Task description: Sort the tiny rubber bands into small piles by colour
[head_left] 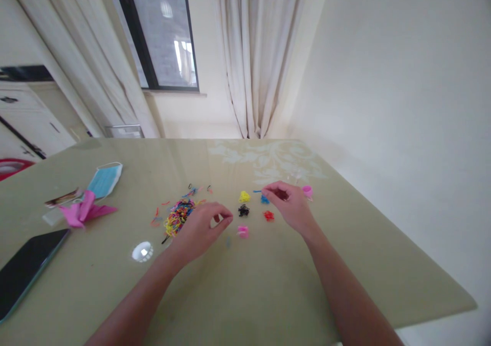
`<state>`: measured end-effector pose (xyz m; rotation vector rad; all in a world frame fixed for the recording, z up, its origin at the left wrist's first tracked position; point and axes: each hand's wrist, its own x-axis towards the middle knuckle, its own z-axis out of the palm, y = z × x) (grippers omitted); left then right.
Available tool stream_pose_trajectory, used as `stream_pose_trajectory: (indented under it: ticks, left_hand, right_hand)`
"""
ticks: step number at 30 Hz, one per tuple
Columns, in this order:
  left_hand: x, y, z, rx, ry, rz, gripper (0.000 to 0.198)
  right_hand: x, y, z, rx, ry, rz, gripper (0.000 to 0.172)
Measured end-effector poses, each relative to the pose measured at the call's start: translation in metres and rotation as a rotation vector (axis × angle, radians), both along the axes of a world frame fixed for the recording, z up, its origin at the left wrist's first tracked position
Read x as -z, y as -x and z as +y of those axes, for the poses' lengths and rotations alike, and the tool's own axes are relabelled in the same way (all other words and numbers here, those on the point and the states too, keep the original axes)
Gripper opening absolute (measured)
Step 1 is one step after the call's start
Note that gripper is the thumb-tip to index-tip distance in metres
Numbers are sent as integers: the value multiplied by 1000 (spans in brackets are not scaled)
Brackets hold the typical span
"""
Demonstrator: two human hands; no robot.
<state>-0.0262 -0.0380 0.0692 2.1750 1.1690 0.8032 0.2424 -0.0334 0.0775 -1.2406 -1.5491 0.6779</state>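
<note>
A mixed pile of coloured bands (178, 217) lies beside my left hand (205, 225), whose thumb and forefinger are pressed together at the tips; anything between them is too small to make out. My right hand (287, 202) pinches a blue band (257, 191) just above the small blue pile (264, 199). Between the hands lie a yellow pile (244, 196), a black pile (243, 210) and a pink pile (243, 231). A red pile (268, 216) sits below the right fingers.
On the table (383, 264), a phone (30, 264), a pink folded paper (86, 210) and a blue mask (105, 180) are at the left. A small pink cup (307, 191) stands beyond my right hand. A wall rises at the right.
</note>
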Motion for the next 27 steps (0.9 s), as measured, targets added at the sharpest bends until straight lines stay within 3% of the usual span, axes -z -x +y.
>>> stream_pose_trajectory:
  ticks: [2,6,14,17,22,27]
  left_hand:
    - [4,3,2,43,31,193,17]
    - [9,6,2,77,116,410,18]
    - [14,5,5,198,213,355,13]
    - [10,5,7,185,235,197,16]
    - [-2,4,2,88,246,-402,19]
    - [-12,1,-10,-35,209,-728,17]
  right_hand:
    - [7,-18,10,121,4,-165,21]
    - [25,-32,24,193,88,-342,16]
    - [53,-20,35,260,88,-478,17]
    - [53,-20,36,262,79,-484,16]
    - [35,-12,26,254,7,-405,16]
    - [10,19,-4,61,-185,-131,24]
